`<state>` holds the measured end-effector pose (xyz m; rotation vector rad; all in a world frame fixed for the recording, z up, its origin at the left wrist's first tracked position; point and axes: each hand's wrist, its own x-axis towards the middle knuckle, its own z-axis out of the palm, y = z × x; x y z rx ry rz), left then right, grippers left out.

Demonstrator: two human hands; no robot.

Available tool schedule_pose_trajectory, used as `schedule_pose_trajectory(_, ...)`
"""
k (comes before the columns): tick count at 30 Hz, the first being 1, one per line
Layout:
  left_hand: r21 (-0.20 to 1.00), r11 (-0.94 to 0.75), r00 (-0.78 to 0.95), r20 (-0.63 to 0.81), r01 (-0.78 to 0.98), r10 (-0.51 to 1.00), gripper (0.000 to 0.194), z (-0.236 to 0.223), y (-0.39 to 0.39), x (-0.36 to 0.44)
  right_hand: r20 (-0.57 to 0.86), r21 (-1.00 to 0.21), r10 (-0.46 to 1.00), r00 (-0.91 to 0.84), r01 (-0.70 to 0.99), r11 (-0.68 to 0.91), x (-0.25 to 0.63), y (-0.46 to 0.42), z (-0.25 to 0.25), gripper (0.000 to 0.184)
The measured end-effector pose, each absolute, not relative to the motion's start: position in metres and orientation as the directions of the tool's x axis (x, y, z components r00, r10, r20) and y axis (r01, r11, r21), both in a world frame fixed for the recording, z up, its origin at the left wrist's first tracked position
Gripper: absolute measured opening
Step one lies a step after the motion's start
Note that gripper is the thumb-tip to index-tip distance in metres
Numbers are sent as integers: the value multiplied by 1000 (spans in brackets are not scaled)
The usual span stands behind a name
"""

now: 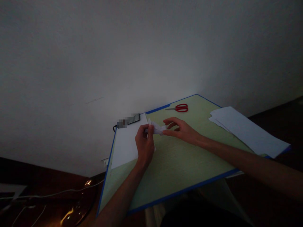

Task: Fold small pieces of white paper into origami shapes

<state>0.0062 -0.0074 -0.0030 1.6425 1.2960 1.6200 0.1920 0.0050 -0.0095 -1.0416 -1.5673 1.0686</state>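
Observation:
A crumpled or folded piece of white paper (159, 128) is pinched in my left hand (145, 140), its thumb and fingers closed around one end just above the table. At the other end of this paper is my right hand (181, 130), with thumb and forefinger apart and curved around the paper's tip. Whether the right thumb touches the paper I cannot tell. A sheet of white paper (125, 148) lies flat under and left of my left hand. Beyond my right hand rest red-handled scissors (181, 108), blades pointing left.
The pale green table (180, 170) has blue edging and stands against a grey wall (146, 56). Several white sheets (248, 132) lie at the right, overhanging the edge. A dark phone-like device (133, 119) sits at the back left. A white cable (59, 191) runs low on the left.

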Motion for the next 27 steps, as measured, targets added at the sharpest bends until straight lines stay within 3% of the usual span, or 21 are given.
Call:
schedule_pose_trajectory(3,857,-432,-152,484,282,862,30,-5,-6,5,226,-967,936,-272,57,250,191,6,-11,37)
schedule_pose_trajectory(7,843,-431,-144,494,322,858,27,-7,-6,5,242,-969,931,-272,-22,246,191,8,-12,35)
schedule_pose_trajectory(14,816,-437,-141,518,379,844,25,-7,-8,6,347,-926,904,-250,63,373,192,2,-9,23)
schedule_pose_trajectory(27,814,-434,-144,518,386,843,25,-2,-10,7,375,-909,896,-239,92,406,192,3,-8,23)
